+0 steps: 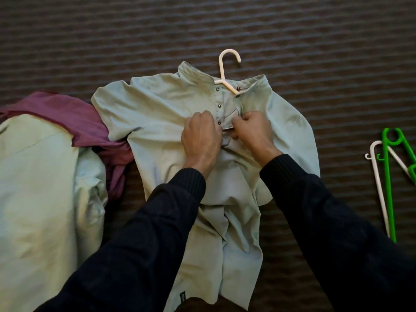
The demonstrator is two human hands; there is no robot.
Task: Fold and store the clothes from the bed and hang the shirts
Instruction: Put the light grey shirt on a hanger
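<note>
Both hands [201,134] [253,131] pinching shirt [162,104] placket, purple garment [74,118] left, green hanger [388,176] right

white hanger [225,74] arms hidden inside shirt [157,102]

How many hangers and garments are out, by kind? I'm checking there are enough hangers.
Hangers: 3, white in the shirt, loose white, green
Pale green garments: 2, shirt, left one
Purple garment: 1
Total: 6

Both hands, left [201,137] and right [254,131], knuckles up, fingers curled, seemingly pinching cloth between them.
</note>
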